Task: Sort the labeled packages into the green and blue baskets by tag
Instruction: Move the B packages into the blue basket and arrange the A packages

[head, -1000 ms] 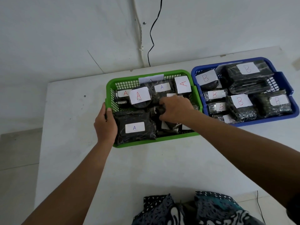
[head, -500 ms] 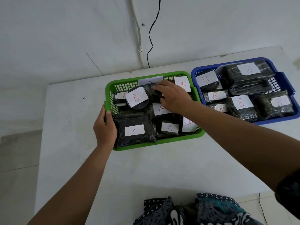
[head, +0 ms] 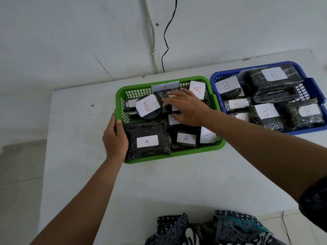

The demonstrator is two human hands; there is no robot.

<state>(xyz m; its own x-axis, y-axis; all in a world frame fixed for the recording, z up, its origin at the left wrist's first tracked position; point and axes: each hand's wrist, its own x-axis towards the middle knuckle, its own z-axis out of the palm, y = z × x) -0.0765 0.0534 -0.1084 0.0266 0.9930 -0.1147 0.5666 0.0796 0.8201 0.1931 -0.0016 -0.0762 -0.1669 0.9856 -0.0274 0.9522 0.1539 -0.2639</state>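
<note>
The green basket [head: 177, 155] sits mid-table and holds several black wrapped packages tagged A, among them a large one [head: 147, 142] at the front left and a round one [head: 148, 107] behind it. My left hand [head: 115, 138] grips the basket's left rim. My right hand [head: 187, 106] lies over the basket's back middle, fingers spread and resting flat on a black package [head: 160, 96]; it hides part of the packages beneath. The blue basket [head: 312, 85] stands touching the green one on the right, filled with packages tagged B [head: 274, 75].
The white table [head: 159, 188] ends at the left [head: 51, 138] and backs onto a white wall. A black cable [head: 166, 41] and a white conduit [head: 153, 41] run down the wall behind the green basket. Patterned cloth [head: 212, 228] lies at the near edge.
My right hand moved from the basket's front middle to its back middle and flattened out over a package. The uncovered A-tagged packages at the front now show. My left hand stayed on the rim.
</note>
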